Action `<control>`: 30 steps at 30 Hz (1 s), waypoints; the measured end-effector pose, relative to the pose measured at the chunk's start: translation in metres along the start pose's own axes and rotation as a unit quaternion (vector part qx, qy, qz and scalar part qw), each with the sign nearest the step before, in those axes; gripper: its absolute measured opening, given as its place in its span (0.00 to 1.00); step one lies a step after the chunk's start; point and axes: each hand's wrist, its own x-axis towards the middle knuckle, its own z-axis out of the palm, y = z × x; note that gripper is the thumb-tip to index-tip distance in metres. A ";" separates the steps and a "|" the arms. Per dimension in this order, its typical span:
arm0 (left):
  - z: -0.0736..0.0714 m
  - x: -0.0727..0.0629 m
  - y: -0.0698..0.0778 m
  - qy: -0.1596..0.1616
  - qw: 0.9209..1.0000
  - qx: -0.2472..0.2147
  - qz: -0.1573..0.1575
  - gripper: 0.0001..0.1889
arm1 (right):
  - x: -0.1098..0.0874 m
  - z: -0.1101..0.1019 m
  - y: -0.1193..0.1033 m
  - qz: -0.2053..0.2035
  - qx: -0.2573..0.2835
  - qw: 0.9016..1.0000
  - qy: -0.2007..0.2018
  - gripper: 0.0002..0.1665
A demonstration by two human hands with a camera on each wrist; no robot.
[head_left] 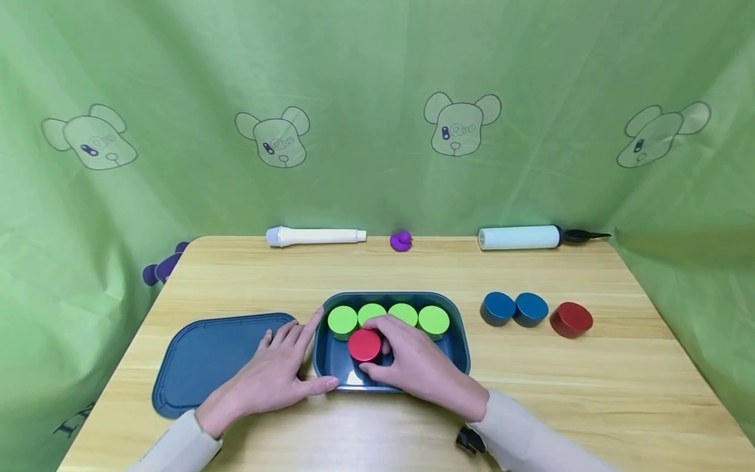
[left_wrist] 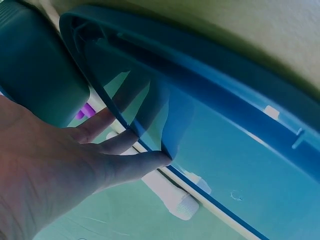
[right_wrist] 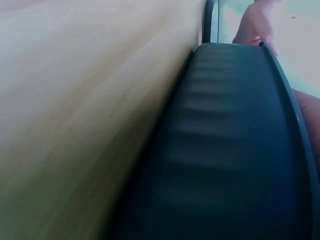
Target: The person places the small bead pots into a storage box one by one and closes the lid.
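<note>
A dark blue box (head_left: 460,354) stands on the table, with a row of several light green cylinders (head_left: 342,320) along its far side. In front of that row, inside the box, my right hand (head_left: 415,360) grips a red cylinder (head_left: 364,345) between thumb and fingers. My left hand (head_left: 271,377) is spread at the box's left end, index finger by the far left rim and thumb at the near left corner. Behind that hand lies a flat blue lid (head_left: 218,360), large in the left wrist view. The right wrist view shows mainly the box's ribbed outer wall (right_wrist: 225,135).
Two blue cylinders (head_left: 498,309) (head_left: 531,309) and another red cylinder (head_left: 571,319) stand right of the box. Along the table's back edge lie a white toy microphone (head_left: 315,236), a purple duck (head_left: 402,240) and a white hand pump (head_left: 519,237). Green cloth (head_left: 366,85) hangs behind.
</note>
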 end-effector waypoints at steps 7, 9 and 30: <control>0.000 0.000 -0.001 0.001 1.000 0.002 0.002 0.60 | 0.010 0.010 -0.007 -0.016 0.000 0.999 -0.035 0.30; -0.001 0.000 -0.001 0.003 1.000 0.003 0.002 0.60 | 0.014 0.013 -0.009 -0.018 0.000 0.999 -0.044 0.31; 0.000 0.000 0.000 0.002 1.000 0.004 0.002 0.60 | 0.022 0.021 -0.017 0.013 0.038 0.997 -0.071 0.30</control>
